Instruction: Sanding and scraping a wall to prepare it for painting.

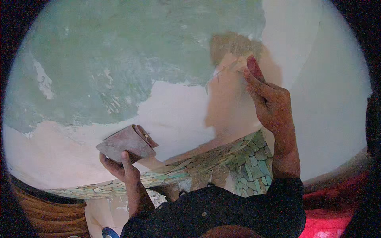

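My left hand (125, 168) grips a dusty grey-brown folded sheet (127, 143), thumb on its near face and fingers underneath. Reddish-brown layers show at its right edge; it looks like sandpaper, but I cannot be sure. Up on the right, my right hand (272, 99) is closed on a small flat maroon piece (255, 68), whose kind I cannot make out. The piece is at the wall (174, 107), near where green paint meets a pale smoothed patch; whether it touches is unclear. Shadow falls on the wall around my right hand.
Beneath the painted area runs a band of green stone-pattern cladding (254, 162), which meets a corner at the right. Brown ribbed fabric (55, 214) lies low on the left, and bright red fabric (329, 222) low on the right. A blue sandal-like item (109, 233) shows at the bottom.
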Available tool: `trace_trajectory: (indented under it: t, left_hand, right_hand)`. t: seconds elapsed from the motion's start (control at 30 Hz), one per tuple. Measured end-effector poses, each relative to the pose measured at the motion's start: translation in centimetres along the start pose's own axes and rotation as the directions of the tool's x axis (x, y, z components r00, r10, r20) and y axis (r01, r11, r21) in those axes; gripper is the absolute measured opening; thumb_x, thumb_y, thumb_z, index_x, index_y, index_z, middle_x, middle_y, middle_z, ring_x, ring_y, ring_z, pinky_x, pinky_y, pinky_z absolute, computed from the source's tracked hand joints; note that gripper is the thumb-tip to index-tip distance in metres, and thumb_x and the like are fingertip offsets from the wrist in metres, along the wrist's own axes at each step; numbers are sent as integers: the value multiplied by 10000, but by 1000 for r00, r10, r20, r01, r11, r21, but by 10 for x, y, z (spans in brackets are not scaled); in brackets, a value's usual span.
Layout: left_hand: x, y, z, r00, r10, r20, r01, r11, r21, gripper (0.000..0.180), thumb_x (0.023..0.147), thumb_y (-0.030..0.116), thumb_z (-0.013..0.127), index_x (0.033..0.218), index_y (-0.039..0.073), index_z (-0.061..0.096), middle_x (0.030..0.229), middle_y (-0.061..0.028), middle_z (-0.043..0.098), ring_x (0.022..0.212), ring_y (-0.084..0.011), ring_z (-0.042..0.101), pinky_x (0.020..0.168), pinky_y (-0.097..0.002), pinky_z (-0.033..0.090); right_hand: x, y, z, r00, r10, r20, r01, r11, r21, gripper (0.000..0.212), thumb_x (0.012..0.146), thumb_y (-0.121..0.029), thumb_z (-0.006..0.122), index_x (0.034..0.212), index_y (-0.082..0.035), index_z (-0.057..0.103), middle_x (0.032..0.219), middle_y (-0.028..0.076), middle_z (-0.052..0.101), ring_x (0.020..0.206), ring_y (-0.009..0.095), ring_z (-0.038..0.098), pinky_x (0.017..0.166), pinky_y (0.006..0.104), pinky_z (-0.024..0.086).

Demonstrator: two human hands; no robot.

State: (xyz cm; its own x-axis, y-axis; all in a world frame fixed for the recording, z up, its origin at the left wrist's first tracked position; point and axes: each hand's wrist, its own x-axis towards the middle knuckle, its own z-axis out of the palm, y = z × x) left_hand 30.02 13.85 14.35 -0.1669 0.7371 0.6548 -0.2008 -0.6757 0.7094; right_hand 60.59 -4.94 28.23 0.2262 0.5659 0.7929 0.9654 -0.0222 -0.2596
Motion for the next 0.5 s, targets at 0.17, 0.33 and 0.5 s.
trace_trajectory:
  t: [0.17,0.33,0.5]
  left_hand:
    - [1,2,0,1000,-7,30,6,1000,20,717,804,326,692,1300,-6,295,1252,-160,408,1137,-255,414,969,-398,346]
    - [-1,0,-1,1000,1,25,-2,1000,29,725,804,339,695,1300,-1,289,1248,-162,408,1136,-254,415,964,-399,352]
    - [-2,0,0,999,-22,28,22,1000,11,755,791,361,709,1305,11,283,1242,-166,412,1128,-255,421,952,-405,364]
  right_hand:
    - [19,-27,10,998,-55,-25,55,998,26,395,793,19,587,1161,-121,621,748,189,628,572,213,592,562,290,468]
    - [6,-29,-1,993,27,114,-34,997,64,522,771,2,541,1248,-211,555,858,151,652,648,319,617,635,383,515]
    - [2,-34,6,997,43,62,-43,999,0,584,749,16,541,1280,-226,526,830,156,645,653,325,612,640,388,515]
